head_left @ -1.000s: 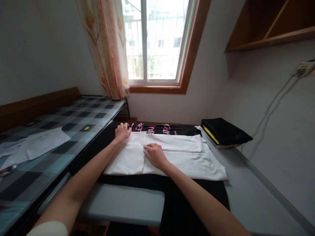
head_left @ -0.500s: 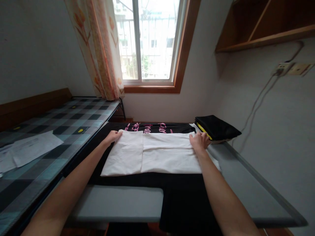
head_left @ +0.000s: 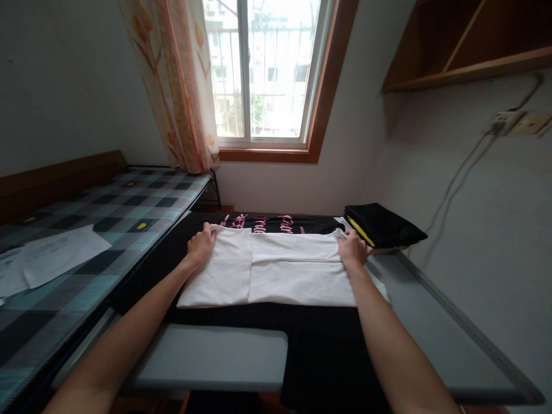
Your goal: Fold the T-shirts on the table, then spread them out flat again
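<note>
A white garment (head_left: 297,282), folded into a long flat strip, lies across a black T-shirt (head_left: 323,339) with pink lettering along its far side. My left hand (head_left: 202,244) is closed on the far left corner of the white garment. At the far right corner, my right hand (head_left: 354,246) grips the same cloth, which bunches up a little by the fingers. A vertical fold edge shows left of the middle, and a lengthwise seam or fold runs from it to the right. My forearm covers part of the garment's right end.
Folded dark clothes (head_left: 383,224) with a yellow layer are stacked at the table's far right. The grey table (head_left: 215,356) shows at the front and right. On the left stands a bed with a checked mattress (head_left: 159,195), papers (head_left: 60,256) on it. A wooden shelf (head_left: 470,72) juts out above right.
My left hand has closed more fully over the garment's far left corner, its wrist turned inward. My right hand has tightened at its corner, bunching the cloth slightly. The view has shifted a little.
</note>
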The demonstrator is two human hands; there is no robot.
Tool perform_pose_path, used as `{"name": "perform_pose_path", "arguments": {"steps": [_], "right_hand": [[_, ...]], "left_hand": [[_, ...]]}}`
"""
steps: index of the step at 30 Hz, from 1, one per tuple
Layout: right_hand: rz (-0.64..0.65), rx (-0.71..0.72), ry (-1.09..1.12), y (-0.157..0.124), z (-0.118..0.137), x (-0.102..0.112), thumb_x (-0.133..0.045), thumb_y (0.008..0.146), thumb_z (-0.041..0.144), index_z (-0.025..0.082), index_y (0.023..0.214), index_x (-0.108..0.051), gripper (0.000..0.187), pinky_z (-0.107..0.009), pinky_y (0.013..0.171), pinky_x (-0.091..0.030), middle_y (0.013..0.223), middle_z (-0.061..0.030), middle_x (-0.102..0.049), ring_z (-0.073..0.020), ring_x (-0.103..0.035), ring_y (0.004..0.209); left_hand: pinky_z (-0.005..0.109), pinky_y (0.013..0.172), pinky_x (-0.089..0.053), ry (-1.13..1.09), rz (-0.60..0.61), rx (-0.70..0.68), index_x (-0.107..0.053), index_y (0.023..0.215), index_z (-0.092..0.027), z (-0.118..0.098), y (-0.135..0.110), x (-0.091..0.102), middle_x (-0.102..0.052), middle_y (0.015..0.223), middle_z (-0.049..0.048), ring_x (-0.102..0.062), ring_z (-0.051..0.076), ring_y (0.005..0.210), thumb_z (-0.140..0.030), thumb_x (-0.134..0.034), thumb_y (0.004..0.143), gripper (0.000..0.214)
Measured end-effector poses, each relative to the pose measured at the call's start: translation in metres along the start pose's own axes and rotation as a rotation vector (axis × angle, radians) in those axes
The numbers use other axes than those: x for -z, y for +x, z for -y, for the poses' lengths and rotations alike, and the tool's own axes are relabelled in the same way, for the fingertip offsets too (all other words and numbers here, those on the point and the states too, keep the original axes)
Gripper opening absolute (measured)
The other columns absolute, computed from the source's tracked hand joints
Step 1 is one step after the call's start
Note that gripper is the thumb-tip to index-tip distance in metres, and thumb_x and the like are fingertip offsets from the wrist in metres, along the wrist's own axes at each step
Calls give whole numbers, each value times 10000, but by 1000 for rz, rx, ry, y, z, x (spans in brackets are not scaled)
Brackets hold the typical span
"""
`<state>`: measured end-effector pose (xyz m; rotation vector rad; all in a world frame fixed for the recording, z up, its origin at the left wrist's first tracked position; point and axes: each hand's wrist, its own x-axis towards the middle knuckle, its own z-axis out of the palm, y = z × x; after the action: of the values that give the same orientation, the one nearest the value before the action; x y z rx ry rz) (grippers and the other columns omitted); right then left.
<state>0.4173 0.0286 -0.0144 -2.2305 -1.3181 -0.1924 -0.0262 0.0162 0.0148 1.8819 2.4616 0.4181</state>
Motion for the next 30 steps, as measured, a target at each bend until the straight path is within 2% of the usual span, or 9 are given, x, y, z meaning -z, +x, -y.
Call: {"name": "perform_pose_path", "arguments": {"steps": [4, 9, 14, 17, 19, 21, 25, 27, 30], "right_hand": [[-61, 24, 55, 4, 7, -2, -491, 882, 219, 188, 1078, -571, 214, -396, 866, -325, 1041, -108, -663, -256, -571, 978], [-67, 58, 163, 21, 25, -7, -480, 884, 202, 193, 1098, -549, 226, -319, 786, -352, 1097, -102, -641, -224, -576, 977], [81, -1, 205, 36, 44, -20, -499, 898, 331, 215, 1168, -525, 295, -301, 722, -393, 1086, -102, -640, -227, -601, 932], [214, 1, 171, 38, 43, -26, -500, 891, 414, 204, 1239, -505, 406, -335, 770, -417, 1118, -132, -632, -258, -601, 980], [233, 19, 143, 35, 40, -26, -482, 892, 448, 194, 1276, -495, 461, -363, 816, -421, 1165, -153, -606, -277, -586, 1027], [198, 39, 119, 30, 36, -23, -461, 893, 472, 195, 1297, -494, 491, -385, 855, -417, 1208, -160, -567, -288, -566, 1060], [110, 107, 64, 11, 30, -9, -465, 884, 446, 221, 1264, -536, 447, -409, 913, -390, 1222, -135, -511, -290, -519, 1094], [81, 158, 36, 1, 27, -3, -473, 880, 414, 224, 1224, -569, 405, -413, 931, -376, 1206, -124, -507, -294, -491, 1113], [112, 236, 25, -8, 20, 0, -477, 878, 378, 213, 1168, -614, 360, -399, 936, -372, 1186, -120, -508, -286, -480, 1105]], "left_hand": [[394, 779, -479, 13, -37, -9, -460, 1276, -163, 4, 5, 0, -698, 1018, 203, -673, 344, 964, -437, -256, 980, 452], [370, 765, -475, 28, -96, -35, -462, 1249, -177, 4, 32, 15, -690, 1004, 180, -667, 321, 944, -454, -249, 987, 437], [381, 804, -455, 15, -117, -77, -443, 1234, -139, 11, 60, 24, -652, 976, 154, -633, 287, 923, -404, -322, 994, 377], [395, 895, -421, 24, -143, -133, -458, 1218, -127, 10, 58, 19, -585, 1114, 162, -554, 307, 1065, -319, -477, 944, 335], [383, 941, -399, 35, -169, -182, -508, 1173, -155, 2, 51, 14, -551, 1176, 152, -503, 313, 1140, -301, -537, 901, 310], [361, 908, -417, 22, -117, -227, -572, 1090, -182, -12, 41, 9, -593, 1102, 130, -540, 297, 1093, -351, -530, 891, 264], [329, 748, -456, -19, 131, -273, -631, 939, -195, -46, 22, 2, -680, 913, 109, -639, 272, 886, -529, -476, 876, 373], [327, 731, -460, 14, 196, -290, -633, 938, -190, -60, 15, -2, -695, 930, 123, -652, 283, 889, -575, -496, 843, 420], [352, 756, -469, 75, 218, -265, -613, 1043, -171, -72, 8, -7, -692, 1011, 164, -650, 318, 957, -539, -527, 824, 437]]}}
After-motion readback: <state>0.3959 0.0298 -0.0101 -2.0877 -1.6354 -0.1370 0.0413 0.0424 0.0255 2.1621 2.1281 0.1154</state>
